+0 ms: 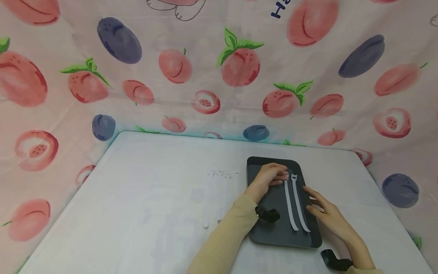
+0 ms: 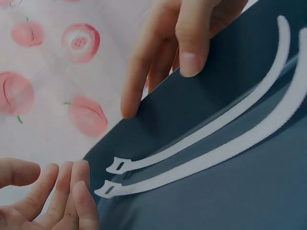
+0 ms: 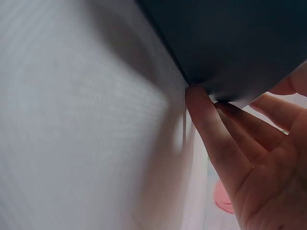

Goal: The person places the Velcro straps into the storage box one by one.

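Note:
A dark grey tray (image 1: 273, 213) lies on the right part of the table. Two white slotted-head cable ties rest in it side by side, a left one (image 1: 289, 205) and a right one (image 1: 301, 205). My left hand (image 1: 268, 177) is over the tray's far part, fingers loosely bent, fingertips right at the left tie's head; in the left wrist view, my left hand (image 2: 53, 201) is beside both slotted heads. At the tray's right edge, my right hand (image 1: 328, 213) holds the rim, thumb inside and fingers outside. The right wrist view shows its fingers (image 3: 211, 129) against the tray's outer side.
Several more white cable ties (image 1: 207, 201) lie in a row on the white table (image 1: 143, 190), left of the tray, partly behind my left sleeve (image 1: 227, 236). A fruit-print cloth (image 1: 205, 49) hangs behind the table and at its sides.

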Action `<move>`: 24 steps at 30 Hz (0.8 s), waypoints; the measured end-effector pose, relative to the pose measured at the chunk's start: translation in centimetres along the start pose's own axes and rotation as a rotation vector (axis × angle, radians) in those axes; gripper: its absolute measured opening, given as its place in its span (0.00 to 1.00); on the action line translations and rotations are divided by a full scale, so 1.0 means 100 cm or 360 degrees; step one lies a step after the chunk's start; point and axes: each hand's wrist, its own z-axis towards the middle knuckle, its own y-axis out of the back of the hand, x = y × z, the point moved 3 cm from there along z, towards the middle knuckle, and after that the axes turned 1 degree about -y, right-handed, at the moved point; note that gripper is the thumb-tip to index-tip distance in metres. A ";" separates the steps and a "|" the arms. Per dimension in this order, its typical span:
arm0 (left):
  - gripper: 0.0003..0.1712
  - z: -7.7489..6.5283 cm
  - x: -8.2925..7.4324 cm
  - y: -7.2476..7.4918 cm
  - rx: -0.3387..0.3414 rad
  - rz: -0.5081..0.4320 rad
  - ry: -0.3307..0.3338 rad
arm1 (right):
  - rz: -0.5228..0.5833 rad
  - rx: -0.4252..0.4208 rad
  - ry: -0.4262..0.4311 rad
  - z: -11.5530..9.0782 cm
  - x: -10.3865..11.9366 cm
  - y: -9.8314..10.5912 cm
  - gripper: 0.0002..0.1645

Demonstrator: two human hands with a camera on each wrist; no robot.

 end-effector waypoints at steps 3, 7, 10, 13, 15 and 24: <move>0.08 -0.006 -0.001 -0.002 0.0045 -0.0002 -0.0010 | -0.0013 0.0004 -0.0009 0.000 0.000 0.000 0.34; 0.08 -0.013 -0.004 -0.004 0.0125 0.0011 -0.0039 | -0.0026 0.0001 -0.0017 0.001 0.000 0.000 0.34; 0.09 -0.018 -0.007 -0.004 0.0168 0.0028 -0.0063 | -0.0027 0.0002 -0.0016 0.001 0.001 0.000 0.34; 0.08 -0.023 -0.010 -0.006 0.0190 0.0049 -0.0082 | -0.0023 0.0004 -0.0013 0.000 0.000 -0.001 0.34; 0.07 -0.027 -0.012 -0.006 0.0199 0.0058 -0.0091 | -0.0023 0.0005 -0.0014 0.000 0.000 0.000 0.34; 0.08 -0.049 -0.020 -0.001 0.0319 0.0063 -0.0143 | -0.0032 0.0000 -0.0001 0.001 0.000 0.000 0.34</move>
